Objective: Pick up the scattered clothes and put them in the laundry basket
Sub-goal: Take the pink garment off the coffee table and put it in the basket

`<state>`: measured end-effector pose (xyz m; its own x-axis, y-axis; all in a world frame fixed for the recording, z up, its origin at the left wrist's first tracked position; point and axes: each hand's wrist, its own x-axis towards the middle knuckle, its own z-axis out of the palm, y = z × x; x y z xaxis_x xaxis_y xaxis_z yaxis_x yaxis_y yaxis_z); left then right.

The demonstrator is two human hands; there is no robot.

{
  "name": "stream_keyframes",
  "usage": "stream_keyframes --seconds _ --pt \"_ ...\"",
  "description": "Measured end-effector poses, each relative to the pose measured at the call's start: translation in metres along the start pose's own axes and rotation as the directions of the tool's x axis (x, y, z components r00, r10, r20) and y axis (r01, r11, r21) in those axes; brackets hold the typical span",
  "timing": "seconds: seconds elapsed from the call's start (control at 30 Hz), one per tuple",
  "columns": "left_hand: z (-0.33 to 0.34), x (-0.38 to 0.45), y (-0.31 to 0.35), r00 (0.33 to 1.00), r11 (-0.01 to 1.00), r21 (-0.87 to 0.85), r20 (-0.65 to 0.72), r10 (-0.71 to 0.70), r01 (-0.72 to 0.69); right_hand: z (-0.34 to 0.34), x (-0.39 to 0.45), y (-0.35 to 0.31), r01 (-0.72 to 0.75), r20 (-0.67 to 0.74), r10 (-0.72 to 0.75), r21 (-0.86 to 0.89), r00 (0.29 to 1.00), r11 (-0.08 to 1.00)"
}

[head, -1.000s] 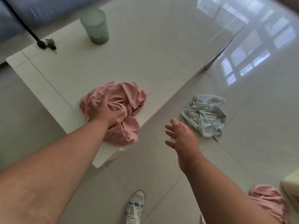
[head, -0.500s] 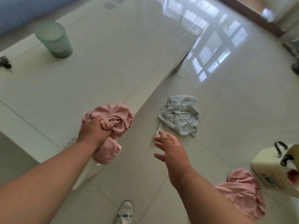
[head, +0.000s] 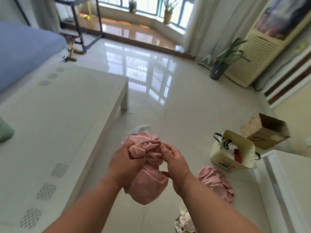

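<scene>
A bunched pink garment [head: 148, 182] hangs in the air in front of me. My left hand [head: 124, 163] grips its upper folds and my right hand [head: 175, 162] pinches its right edge. A second pink garment [head: 217, 184] lies crumpled on the floor to the right. Behind the held garment a corner of a pale blue garment [head: 141, 128] shows on the floor. A whitish patterned cloth [head: 185, 219] lies on the floor by my right forearm. The cream laundry basket [head: 218, 157] stands on the floor at right, with white and red clothes inside.
A white low table [head: 58, 123] fills the left, with a green cup [head: 5, 132] at its left edge. A cardboard box [head: 265, 132] sits behind the basket. A white cabinet [head: 289, 182] is at right. A potted plant [head: 218, 71] and a blue sofa [head: 25, 49] stand further off.
The pink garment left the table and is now held up over the floor. My right hand closed in and took hold of it. My view rose and turned right toward the basket.
</scene>
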<state>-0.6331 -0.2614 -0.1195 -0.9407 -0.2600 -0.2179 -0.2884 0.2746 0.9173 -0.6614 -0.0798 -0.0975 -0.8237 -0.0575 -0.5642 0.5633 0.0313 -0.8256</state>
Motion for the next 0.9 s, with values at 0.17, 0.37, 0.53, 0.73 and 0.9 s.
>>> stream_keyframes --seconds 0.17,0.37,0.53,0.73,0.9 --pt "0.139 -0.04 0.092 0.978 0.991 -0.063 0.167 0.124 -0.115 -0.15 -0.033 -0.02 0.042 -0.049 -0.032 0.234 0.998 0.971" --pt "0.312 -0.088 0.167 0.954 0.986 -0.149 0.278 0.114 -0.075 -0.318 -0.063 -0.03 0.15 -0.057 -0.14 0.492 0.988 0.857" --pt "0.41 -0.094 0.188 0.911 0.981 -0.184 0.388 0.136 -0.069 -0.417 -0.076 -0.026 0.23 -0.211 -0.14 0.498 0.967 0.836" --pt "0.5 -0.075 0.187 0.728 0.933 -0.302 0.682 0.069 0.195 -0.499 -0.059 -0.005 0.256 -0.35 -0.086 0.474 0.933 0.842" --pt "0.578 -0.011 0.169 0.788 0.967 -0.144 0.611 -0.079 0.208 -0.547 -0.013 0.013 0.228 -0.503 0.042 0.464 0.863 0.856"
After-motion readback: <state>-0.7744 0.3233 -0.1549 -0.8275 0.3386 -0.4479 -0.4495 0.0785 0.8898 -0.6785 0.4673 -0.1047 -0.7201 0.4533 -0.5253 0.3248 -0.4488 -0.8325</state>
